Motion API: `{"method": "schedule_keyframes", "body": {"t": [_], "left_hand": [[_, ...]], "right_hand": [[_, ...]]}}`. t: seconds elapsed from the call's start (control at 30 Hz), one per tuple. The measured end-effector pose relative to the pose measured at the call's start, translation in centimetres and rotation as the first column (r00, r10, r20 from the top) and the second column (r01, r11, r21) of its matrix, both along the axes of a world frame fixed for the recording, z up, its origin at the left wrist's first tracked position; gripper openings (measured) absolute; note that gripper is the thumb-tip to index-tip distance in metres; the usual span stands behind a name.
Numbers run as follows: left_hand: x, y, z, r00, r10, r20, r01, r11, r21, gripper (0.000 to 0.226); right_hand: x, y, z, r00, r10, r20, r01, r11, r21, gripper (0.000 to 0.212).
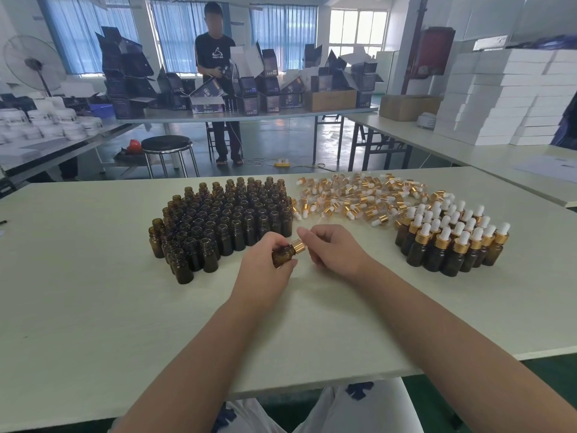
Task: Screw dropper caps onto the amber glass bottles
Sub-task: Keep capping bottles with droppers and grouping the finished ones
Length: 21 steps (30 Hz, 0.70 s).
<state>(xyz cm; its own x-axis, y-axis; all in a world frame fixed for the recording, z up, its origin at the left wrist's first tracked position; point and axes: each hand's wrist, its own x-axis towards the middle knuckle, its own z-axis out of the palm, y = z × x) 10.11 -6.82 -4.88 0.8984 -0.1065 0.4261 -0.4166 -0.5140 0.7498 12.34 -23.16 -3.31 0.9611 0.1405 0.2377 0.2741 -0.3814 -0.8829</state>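
Left hand [265,264] is gripping an amber bottle [282,255], tilted right — right hand [334,248] fingers are curling round its gold dropper cap [298,246] over the table [93,292].

One small amber bottle [282,256] is held tilted in the left hand [265,267], neck pointing up and to the right. A gold-collared cap [298,246] is seated on it and pinched by the right hand [331,248]. Open bottles [224,220] are stood upright in a tight cluster at the left. Loose caps [352,195], with gold collars and white bulbs, are scattered behind. Capped bottles [452,242] are grouped upright at the right.
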Motion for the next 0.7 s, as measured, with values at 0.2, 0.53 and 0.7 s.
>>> {"method": "schedule_keyframes", "body": {"t": [0.2,0.53,0.7], "left_hand": [[-0.08,-0.01,0.12,1.0,0.008,-0.009,-0.009,1.0,-0.002,0.033],[0.02,0.02,-0.07,1.0,0.009,-0.011,-0.009,1.0,0.002,0.033],[0.08,0.03,-0.12,1.0,0.005,-0.009,-0.006,1.0,-0.012,0.031]], "right_hand": [[0.02,-0.1,0.41,0.997,0.034,-0.065,-0.03,0.998,0.062,0.041],[0.01,-0.14,0.2,1.0,0.009,-0.029,-0.01,1.0,-0.027,0.048],[-0.05,-0.03,0.38,0.999,0.007,-0.041,-0.008,1.0,-0.021,0.048]]}}
